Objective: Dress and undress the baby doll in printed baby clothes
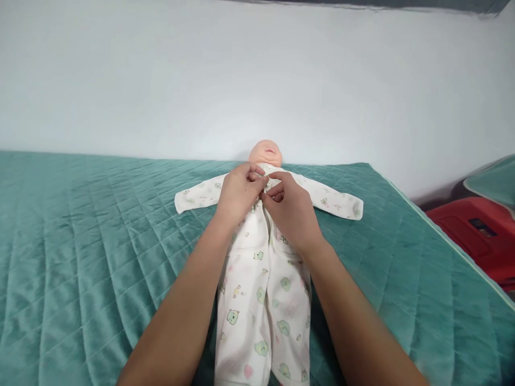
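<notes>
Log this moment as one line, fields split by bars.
left hand: at upper front of patterned outfit | right hand: at same part | doll: on its back on green quilt

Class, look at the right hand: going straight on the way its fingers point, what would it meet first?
The right hand would most likely meet the left hand, close ahead over the white printed garment; depth is unclear, so the garment could come first.

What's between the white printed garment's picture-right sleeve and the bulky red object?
In the head view, a stretch of green quilted fabric cover lies between the sleeve and the red object.
</notes>
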`<state>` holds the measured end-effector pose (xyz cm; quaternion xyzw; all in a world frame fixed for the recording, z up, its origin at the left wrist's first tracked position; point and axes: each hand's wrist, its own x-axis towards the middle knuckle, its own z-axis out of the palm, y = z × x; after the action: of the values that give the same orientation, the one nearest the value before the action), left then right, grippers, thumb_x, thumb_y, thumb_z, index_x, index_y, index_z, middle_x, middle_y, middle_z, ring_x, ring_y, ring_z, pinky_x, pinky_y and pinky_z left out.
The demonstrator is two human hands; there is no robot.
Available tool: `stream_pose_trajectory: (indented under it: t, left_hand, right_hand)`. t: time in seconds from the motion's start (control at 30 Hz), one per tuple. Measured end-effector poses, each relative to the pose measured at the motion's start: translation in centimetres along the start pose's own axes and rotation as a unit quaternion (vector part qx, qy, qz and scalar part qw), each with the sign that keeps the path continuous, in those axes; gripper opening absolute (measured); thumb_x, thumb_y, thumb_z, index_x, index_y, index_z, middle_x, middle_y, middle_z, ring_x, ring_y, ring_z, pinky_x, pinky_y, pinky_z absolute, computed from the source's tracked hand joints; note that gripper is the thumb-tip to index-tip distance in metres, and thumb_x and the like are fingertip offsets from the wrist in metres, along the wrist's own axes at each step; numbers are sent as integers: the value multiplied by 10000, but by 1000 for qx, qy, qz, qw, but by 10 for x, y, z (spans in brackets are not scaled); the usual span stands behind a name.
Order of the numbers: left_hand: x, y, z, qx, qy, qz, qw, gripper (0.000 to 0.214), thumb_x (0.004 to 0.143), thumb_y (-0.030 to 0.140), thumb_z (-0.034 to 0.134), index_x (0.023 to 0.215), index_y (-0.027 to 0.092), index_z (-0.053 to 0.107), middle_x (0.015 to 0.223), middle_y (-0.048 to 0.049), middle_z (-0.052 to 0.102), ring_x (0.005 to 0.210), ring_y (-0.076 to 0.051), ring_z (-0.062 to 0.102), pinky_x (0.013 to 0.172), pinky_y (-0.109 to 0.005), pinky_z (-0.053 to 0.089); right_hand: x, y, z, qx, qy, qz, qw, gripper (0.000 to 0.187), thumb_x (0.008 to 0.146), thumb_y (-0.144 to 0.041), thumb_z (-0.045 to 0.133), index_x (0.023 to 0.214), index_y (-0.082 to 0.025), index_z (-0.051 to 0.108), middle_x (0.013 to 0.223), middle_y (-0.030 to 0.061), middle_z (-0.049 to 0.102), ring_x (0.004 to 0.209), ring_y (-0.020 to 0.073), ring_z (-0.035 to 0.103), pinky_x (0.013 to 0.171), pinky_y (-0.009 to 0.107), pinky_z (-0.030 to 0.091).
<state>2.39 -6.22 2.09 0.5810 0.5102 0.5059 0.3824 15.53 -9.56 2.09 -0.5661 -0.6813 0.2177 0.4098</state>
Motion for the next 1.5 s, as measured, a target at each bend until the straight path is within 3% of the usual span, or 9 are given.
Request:
stream_pose_trajectory:
  t: [0.1,0.2,0.3,0.43,0.77,0.9,1.1,1.23,1.5]
  left_hand:
    - [1,2,-3,79,9,11,997,164,781,264,654,928,196,680,784,-7,686,696,-157,637,625,-263,460]
    - [-1,7,-9,113,-5,14,994,130,784,264,636,876,183,679,809,-23,708,729,-161,645,654,-262,470]
    - [-6,18,-18,122,-73,-10,990,117,814,291,610,803,182,652,729,-15,685,638,-141,613,605,-257,452]
    - [-14,35,-31,156,-200,-28,967,221,828,390,638,747,185,648,707,-13,664,617,-131,598,566,-247,422]
    - [-15,42,-39,237,-284,-13,929,115,750,324,695,760,210,696,710,28,638,627,-116,515,545,-245,336]
    - [-16,44,-42,268,-280,-5,922,123,756,307,690,698,203,662,638,38,590,590,-105,483,527,-243,313]
    - [-13,41,-44,173,-275,-36,945,81,782,252,636,723,198,645,660,20,626,620,-116,580,563,-226,413]
    - [-12,40,-43,144,-277,-45,949,53,760,245,657,740,196,651,690,20,625,630,-112,577,569,-223,438]
    - [-18,48,-41,265,-270,-19,925,86,755,249,639,696,202,679,701,16,663,649,-117,570,538,-226,378]
  right_hand:
    - [-3,-8,-6,-86,-14,5,996,312,881,-244,583,1190,-226,548,927,17,698,785,190,622,647,310,405]
    - [-11,-22,-15,-206,-54,21,977,170,896,-232,546,1060,-187,549,926,65,664,722,193,569,591,309,338]
    - [-20,-34,-22,-286,-98,18,953,29,890,-165,527,878,-192,522,858,78,621,657,180,504,571,312,288]
    - [-24,-36,-25,-300,-111,19,947,148,886,-138,511,760,-208,476,792,64,589,627,163,457,576,312,266]
    - [-7,-16,-43,-87,-147,73,983,164,859,-288,577,726,-210,632,669,8,631,569,137,495,529,294,310]
    - [-3,-7,-46,38,-173,98,979,174,843,-348,621,761,-207,682,663,-10,608,570,118,481,515,271,327]
    - [-4,-2,-29,257,-115,129,951,164,802,-355,705,790,-191,712,678,-21,577,591,85,448,542,233,346]
    - [-5,-3,-23,274,-106,134,946,152,795,-341,715,794,-189,720,666,-16,584,605,92,478,553,229,373]
    - [-7,-7,-23,214,-82,120,966,119,798,-303,701,784,-185,695,655,-18,622,546,76,474,515,226,360]
